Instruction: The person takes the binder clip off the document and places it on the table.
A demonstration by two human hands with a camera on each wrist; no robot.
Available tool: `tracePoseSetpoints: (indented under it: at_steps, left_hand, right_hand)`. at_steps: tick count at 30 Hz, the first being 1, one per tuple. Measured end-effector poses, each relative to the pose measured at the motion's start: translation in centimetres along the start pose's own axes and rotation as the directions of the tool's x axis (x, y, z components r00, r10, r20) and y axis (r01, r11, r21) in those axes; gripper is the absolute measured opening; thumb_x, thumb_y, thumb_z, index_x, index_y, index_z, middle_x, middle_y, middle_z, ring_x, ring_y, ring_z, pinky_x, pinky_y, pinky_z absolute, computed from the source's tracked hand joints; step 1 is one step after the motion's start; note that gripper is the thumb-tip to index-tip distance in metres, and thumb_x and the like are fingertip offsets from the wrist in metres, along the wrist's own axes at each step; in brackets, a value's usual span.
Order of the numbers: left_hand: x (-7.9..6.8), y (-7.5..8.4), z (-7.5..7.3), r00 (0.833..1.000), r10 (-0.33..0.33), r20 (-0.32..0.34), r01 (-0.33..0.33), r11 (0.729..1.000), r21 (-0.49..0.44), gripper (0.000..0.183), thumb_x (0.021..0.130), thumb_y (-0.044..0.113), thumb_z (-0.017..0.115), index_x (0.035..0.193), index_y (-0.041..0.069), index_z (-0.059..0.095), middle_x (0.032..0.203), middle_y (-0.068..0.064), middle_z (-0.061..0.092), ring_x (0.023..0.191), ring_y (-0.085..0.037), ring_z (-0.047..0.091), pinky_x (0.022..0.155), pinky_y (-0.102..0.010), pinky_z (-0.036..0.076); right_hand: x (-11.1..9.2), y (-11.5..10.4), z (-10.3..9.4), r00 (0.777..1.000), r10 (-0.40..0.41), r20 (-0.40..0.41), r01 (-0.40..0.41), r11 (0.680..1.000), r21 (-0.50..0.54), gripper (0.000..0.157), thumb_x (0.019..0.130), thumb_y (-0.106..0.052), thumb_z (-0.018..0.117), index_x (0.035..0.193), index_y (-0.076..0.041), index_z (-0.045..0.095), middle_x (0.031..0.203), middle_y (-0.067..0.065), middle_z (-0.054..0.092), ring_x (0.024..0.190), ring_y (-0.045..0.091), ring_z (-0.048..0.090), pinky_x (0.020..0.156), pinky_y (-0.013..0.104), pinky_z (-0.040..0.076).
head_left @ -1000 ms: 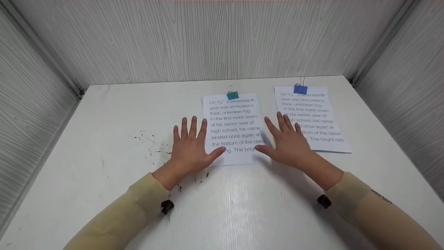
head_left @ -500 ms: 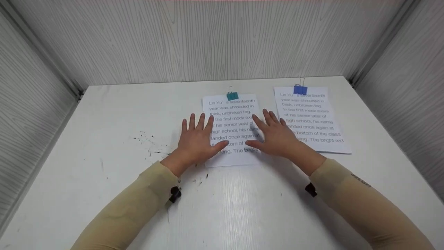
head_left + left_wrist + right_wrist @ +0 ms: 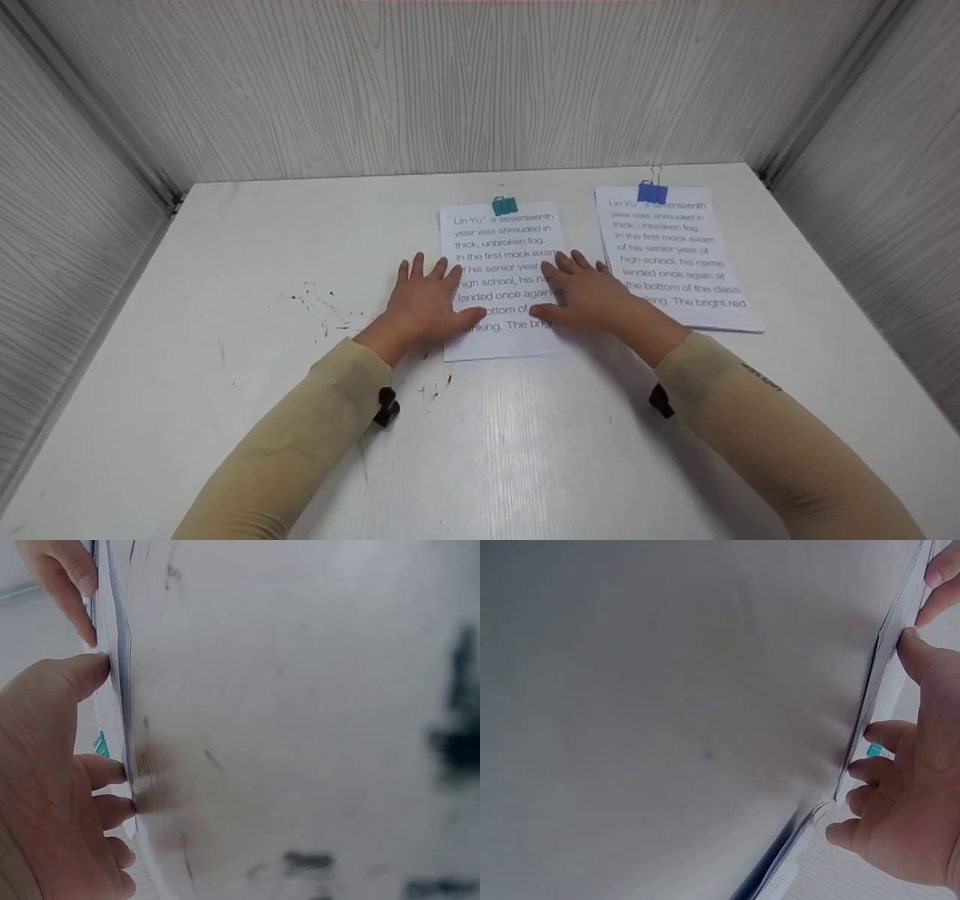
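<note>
Two piles of paper with printed words lie on the white table (image 3: 225,315). The left pile of paper (image 3: 499,281) is between the person's two hands, near the middle of the table. A green clip (image 3: 505,205) bites its far edge. The left hand (image 3: 426,304) is at the pile's left side, with loose, spread fingers and its thumb over the words near the bottom. The right hand (image 3: 589,296) is at the right side, loose too, its fingers a little bent, and its thumb points at the other thumb. Some of its fingertips are over the paper as well. I cannot tell if either hand is pressing down. Just to the right is the right pile of paper (image 3: 679,251), which sits a bit crooked and has a blue clip (image 3: 652,193) on its far edge. The right arm hides its near left corner. Little dark marks (image 3: 332,293) dot the table left of the left hand. Both arms wear tan sleeves (image 3: 277,442).
</note>
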State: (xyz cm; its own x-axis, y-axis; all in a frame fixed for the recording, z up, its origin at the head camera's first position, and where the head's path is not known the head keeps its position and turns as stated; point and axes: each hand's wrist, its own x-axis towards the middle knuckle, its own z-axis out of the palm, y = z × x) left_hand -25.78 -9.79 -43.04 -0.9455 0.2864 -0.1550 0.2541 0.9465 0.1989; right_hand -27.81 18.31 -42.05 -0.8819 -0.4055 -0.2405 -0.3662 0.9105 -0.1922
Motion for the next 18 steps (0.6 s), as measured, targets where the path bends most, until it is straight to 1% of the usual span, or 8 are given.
tracePoseSetpoints:
  at_steps: [5, 9, 13, 18]
  left_hand:
    - [0.2, 0.0, -0.1, 1.0, 0.0, 0.016, -0.001, 1.0, 0.03, 0.096, 0.099, 0.074, 0.047, 0.168, 0.01, 0.03, 0.174, -0.017, 0.024, 0.16, -0.05, 0.007, 0.129, -0.06, 0.003]
    - [0.2, 0.1, -0.2, 0.999, 0.0, 0.036, -0.002, 0.998, 0.057, 0.096, 0.099, 0.074, 0.046, 0.169, 0.01, 0.029, 0.174, -0.017, 0.023, 0.16, -0.049, 0.007, 0.129, -0.06, 0.002]
    - [-0.1, 0.2, -0.4, 0.999, 0.009, 0.053, -0.013, 0.998, 0.062, 0.096, 0.1, 0.074, 0.046, 0.169, 0.01, 0.027, 0.174, -0.017, 0.022, 0.161, -0.047, 0.005, 0.129, -0.059, 0.0]
    - [-0.8, 0.4, -0.4, 0.997, 0.025, 0.067, -0.029, 0.997, 0.066, 0.096, 0.101, 0.074, 0.045, 0.169, 0.009, 0.027, 0.173, -0.018, 0.023, 0.161, -0.047, 0.006, 0.129, -0.057, 0.0]
  right_hand:
    - [0.0, 0.0, 0.1, 1.0, 0.003, 0.007, -0.003, 1.0, 0.022, 0.095, 0.1, -0.07, 0.055, 0.17, -0.015, 0.023, 0.177, 0.012, 0.013, 0.163, 0.036, 0.006, 0.128, 0.061, 0.009]
    - [-0.1, 0.1, 0.2, 1.0, 0.002, 0.009, -0.002, 0.999, 0.041, 0.095, 0.1, -0.069, 0.056, 0.17, -0.014, 0.024, 0.177, 0.012, 0.013, 0.163, 0.036, 0.008, 0.129, 0.06, 0.01]
    - [-0.3, 0.2, 0.2, 1.0, -0.01, 0.018, 0.009, 0.999, 0.038, 0.088, 0.103, -0.064, 0.054, 0.17, -0.014, 0.024, 0.176, 0.013, 0.014, 0.162, 0.036, 0.008, 0.128, 0.06, 0.01]
    - [-0.9, 0.4, 0.1, 0.999, -0.04, 0.032, 0.039, 0.999, 0.038, 0.079, 0.107, -0.055, 0.052, 0.169, -0.013, 0.025, 0.175, 0.016, 0.015, 0.162, 0.038, 0.008, 0.128, 0.061, 0.009]
